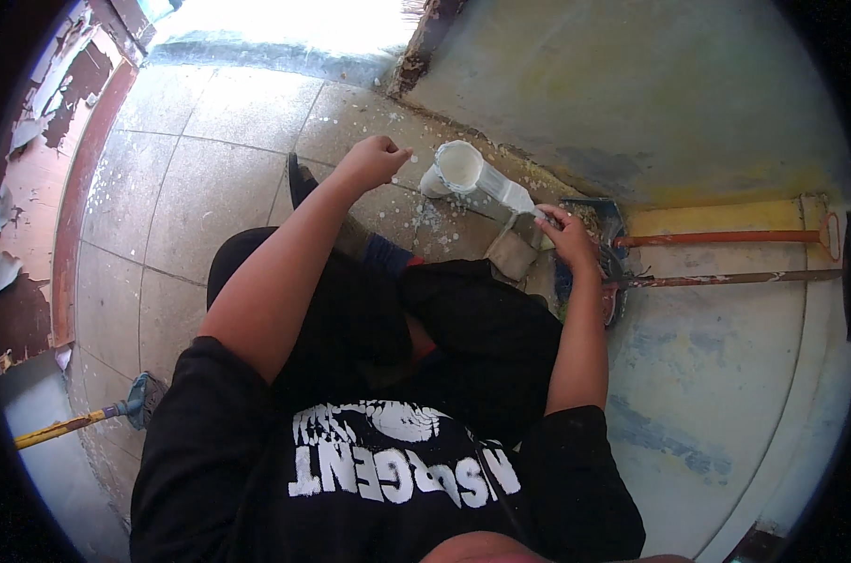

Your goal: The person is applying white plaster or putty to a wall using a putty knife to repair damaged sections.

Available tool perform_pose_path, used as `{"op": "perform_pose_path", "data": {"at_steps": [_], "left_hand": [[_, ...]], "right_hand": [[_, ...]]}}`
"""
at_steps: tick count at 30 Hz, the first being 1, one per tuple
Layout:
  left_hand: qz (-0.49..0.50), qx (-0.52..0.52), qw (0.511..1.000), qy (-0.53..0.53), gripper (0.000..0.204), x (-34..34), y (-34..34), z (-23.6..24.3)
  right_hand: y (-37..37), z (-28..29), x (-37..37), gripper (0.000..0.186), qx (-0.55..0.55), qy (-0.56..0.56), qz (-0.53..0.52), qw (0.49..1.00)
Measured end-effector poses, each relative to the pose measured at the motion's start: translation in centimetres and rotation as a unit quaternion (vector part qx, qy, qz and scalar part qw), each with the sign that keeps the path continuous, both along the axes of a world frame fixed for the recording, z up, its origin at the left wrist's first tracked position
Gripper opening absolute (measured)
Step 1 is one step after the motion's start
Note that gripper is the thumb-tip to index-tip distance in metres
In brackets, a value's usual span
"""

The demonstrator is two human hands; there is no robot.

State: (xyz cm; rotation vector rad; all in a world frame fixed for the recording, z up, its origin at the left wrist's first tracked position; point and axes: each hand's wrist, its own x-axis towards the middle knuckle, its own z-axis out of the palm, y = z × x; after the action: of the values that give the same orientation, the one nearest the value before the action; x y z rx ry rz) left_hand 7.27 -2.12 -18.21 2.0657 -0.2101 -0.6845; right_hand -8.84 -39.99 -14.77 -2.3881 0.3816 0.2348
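My right hand (573, 242) is closed around the narrow handle of a paintbrush (503, 186). The wide, white-coated head of the brush leans toward the rim of a white container (434, 184). Inside that upright container is a white, paint-like liquid. Left of the container, apart from it, my left hand (375, 161) is raised with its fingers curled together, and nothing shows in it.
White spots dot the floor tiles (224, 103). By my right hand lies a dustpan (613, 220) with debris, its orange handle reaching right. A second pole (726, 279) runs below. Walls stand right; a peeling door (78, 113) and yellow-handled tool (69, 427) are left.
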Motion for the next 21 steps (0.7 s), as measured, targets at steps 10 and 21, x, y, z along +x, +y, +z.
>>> {"op": "perform_pose_path", "data": {"at_steps": [10,21], "left_hand": [[0.008,-0.012,1.000,0.001,0.049,0.1,-0.1,-0.4],[0.038,-0.022,0.999,-0.025,0.048,-0.1,-0.3,-0.8]], "right_hand": [[0.2,0.2,0.1,0.036,-0.021,0.007,-0.011,1.000],[0.2,1.2,-0.6,0.031,0.019,-0.063,-0.031,0.997]]}}
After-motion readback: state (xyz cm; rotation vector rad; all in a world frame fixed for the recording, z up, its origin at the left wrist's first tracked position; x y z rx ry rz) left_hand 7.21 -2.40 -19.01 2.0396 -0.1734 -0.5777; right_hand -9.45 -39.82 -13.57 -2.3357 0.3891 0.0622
